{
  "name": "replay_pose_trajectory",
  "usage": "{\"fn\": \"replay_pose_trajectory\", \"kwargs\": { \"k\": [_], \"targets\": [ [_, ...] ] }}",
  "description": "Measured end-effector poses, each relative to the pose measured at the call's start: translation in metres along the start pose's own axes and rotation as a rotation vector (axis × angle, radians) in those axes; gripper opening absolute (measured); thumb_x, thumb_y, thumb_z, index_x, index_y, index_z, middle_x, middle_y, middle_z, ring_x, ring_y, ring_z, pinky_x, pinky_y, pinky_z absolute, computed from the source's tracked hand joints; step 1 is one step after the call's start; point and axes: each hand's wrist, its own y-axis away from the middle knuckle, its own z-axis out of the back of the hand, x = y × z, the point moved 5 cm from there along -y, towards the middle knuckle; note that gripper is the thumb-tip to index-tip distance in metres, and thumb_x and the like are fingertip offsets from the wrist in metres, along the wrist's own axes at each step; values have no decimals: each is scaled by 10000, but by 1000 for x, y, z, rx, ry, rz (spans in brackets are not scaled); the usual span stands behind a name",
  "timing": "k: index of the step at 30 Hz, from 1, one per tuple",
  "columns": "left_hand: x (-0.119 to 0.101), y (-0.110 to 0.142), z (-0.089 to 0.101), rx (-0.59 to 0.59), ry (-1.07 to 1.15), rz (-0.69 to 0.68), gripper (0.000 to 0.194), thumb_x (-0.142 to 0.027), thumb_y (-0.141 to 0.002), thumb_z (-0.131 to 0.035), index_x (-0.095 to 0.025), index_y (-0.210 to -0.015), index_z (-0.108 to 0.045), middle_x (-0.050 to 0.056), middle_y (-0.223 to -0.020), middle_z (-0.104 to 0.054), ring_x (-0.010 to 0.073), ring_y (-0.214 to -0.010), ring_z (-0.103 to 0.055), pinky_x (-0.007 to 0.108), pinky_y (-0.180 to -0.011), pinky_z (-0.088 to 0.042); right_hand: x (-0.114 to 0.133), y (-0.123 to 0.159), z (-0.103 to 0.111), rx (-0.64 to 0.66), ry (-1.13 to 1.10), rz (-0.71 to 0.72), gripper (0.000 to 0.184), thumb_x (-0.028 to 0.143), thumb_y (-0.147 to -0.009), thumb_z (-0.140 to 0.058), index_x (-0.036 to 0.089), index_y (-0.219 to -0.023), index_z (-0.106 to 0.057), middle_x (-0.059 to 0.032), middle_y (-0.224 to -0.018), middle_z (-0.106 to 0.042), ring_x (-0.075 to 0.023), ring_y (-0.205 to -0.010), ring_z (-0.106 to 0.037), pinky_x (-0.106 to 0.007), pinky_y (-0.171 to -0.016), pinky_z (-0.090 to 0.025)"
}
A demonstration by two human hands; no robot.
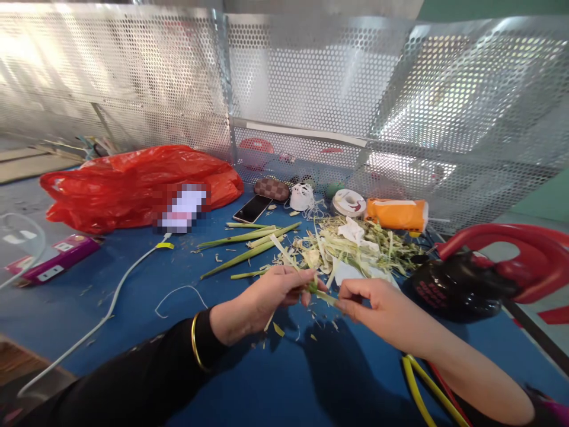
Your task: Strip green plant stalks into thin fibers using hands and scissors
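Note:
My left hand (pixel 262 295) and my right hand (pixel 377 305) meet over the blue table (pixel 133 332), both pinched on one short green stalk (pixel 320 293) held between them. A thin pale strip (pixel 284 252) rises from the left hand's fingers. Just beyond the hands lies a heap of pale green peelings (pixel 355 249). To its left lie several long green stalks (pixel 249 237). A gold bangle (pixel 194 343) sits on my left wrist above a black sleeve.
A red plastic bag (pixel 133 181) lies at the back left. A phone (pixel 252 208), a roll of tape (pixel 348 203) and an orange packet (pixel 398 214) line the perforated metal screen (pixel 311 89). A red and black appliance (pixel 480 273) stands right. A white cable (pixel 111 302) crosses left.

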Motion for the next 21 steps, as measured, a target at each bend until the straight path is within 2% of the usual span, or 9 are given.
{"fn": "replay_pose_trajectory", "kwargs": {
  "k": [5, 11, 15, 18, 21],
  "targets": [
    [2, -1, -2, -4, 47, -38, 315, -450, -777, -635, -142, -709, -628, 0, -591, -598, 60, -499, -380, 204, -497, -256, 3, -1, -6, -15, -71, 20, 243, 352, -845, -558, 203, -653, -569, 23, -616, -570, -138, -594, -481, -263, -560, -344],
    [6, 0, -3, -60, 62, -15, 300, -444, -770, -651, -148, -753, -610, 4, -656, -635, 69, -532, -498, 216, -572, -378, 8, -3, -12, -146, -179, 61, 240, 315, -854, -524, 209, -644, -571, 20, -618, -581, -149, -610, -507, -276, -585, -367],
    [5, 0, -4, -75, -12, -56, 240, -349, -689, -732, -137, -738, -632, -26, -617, -591, 67, -537, -487, 209, -541, -350, 9, -4, -19, -212, -154, 93, 242, 311, -857, -512, 215, -636, -537, 30, -586, -514, -140, -576, -453, -263, -540, -331],
    [4, -1, -5, -113, -66, -89, 214, -332, -702, -703, -138, -671, -619, -43, -543, -543, 66, -506, -455, 208, -520, -340, 12, -2, -21, -239, -100, 116, 253, 294, -867, -495, 214, -626, -492, 38, -572, -470, -131, -556, -423, -255, -523, -311],
    [2, -1, -5, -140, -99, -128, 200, -328, -722, -670, -141, -668, -620, -31, -560, -560, 72, -512, -465, 214, -533, -364, 17, 0, -20, -235, -48, 141, 249, 278, -871, -489, 214, -632, -463, 44, -574, -458, -123, -541, -410, -252, -514, -297]
  ]
}}
